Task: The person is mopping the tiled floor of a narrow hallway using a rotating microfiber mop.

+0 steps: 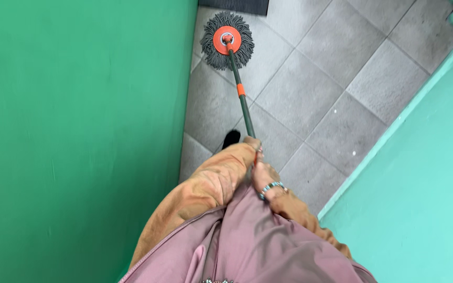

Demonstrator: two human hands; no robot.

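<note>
A round grey string mop head (227, 41) with an orange hub rests on the grey tiled floor (310, 94) ahead of me. Its dark green handle (244, 105), with an orange collar partway down, runs back to my hands. My left hand (254, 143), mostly covered by a tan sleeve, grips the handle higher up. My right hand (266, 179), with a beaded bracelet at the wrist, holds the handle's end just below it. A mauve jacket covers my chest at the bottom of the view.
A green wall (79, 131) stands close on the left and a lighter turquoise wall (425, 173) on the right, leaving a narrow strip of floor. A dark mat (234, 5) lies at the far end. The toe of a dark shoe (231, 138) shows by the handle.
</note>
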